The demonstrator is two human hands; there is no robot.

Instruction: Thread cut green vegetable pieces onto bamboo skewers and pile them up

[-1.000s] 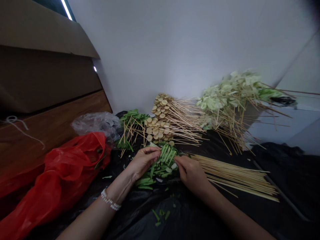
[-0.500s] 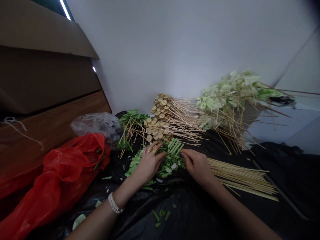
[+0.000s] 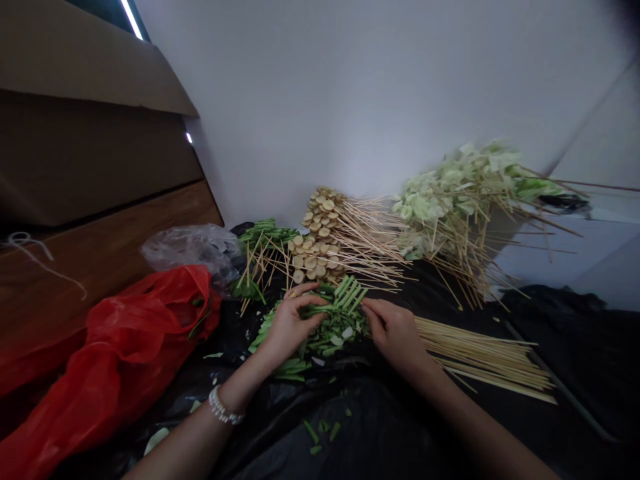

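My right hand (image 3: 390,327) is closed in a pinch at the end of a row of cut green stems (image 3: 350,292). These lie side by side, threaded on a bamboo skewer that is mostly hidden by the fingers. To its left, my left hand (image 3: 293,323) has thumb and fingers around a cut green stem (image 3: 316,309), pointing toward the row. Beneath both hands spreads a heap of chopped green stems (image 3: 330,340) with a few pale scraps. A bundle of bare bamboo skewers (image 3: 490,353) lies right of my right hand, partly under the wrist.
Behind the heap are skewered round slices (image 3: 317,257), with skewered greens (image 3: 267,233) to their left. Skewered cabbage leaves (image 3: 450,187) stand by the wall at right. A red plastic bag (image 3: 135,333) and a clear bag (image 3: 195,250) lie left, on black plastic sheeting (image 3: 380,427).
My left hand has drawn back slightly left, and a green stem now shows between its fingers. My right hand and the row of stems have hardly moved.
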